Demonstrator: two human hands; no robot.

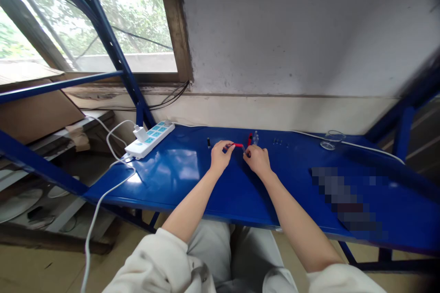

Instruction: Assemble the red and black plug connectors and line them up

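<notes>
Over the blue tabletop [220, 192], my left hand [220, 154] pinches one end of a slim red stick-like piece [238, 145]. The piece lies nearly level and points toward my right hand [257, 158]. That hand is closed on a small clear, thin part [244, 149] at the red piece's right end; whether the two touch I cannot tell. Just behind my right hand stand red pieces [250, 139] and a cluster of clear pieces [255, 138]. To the left of my left hand is a small black upright piece [208, 142] with a pale lower end.
A white power strip [151, 139] with a plugged-in adapter sits at the left, its cable hanging over the front edge. Several tiny clear parts [277, 141] and a clear glass [332, 140] are toward the right rear. A pixelated dark object [347, 201] lies at the right. Blue shelf posts [117, 55] flank the table.
</notes>
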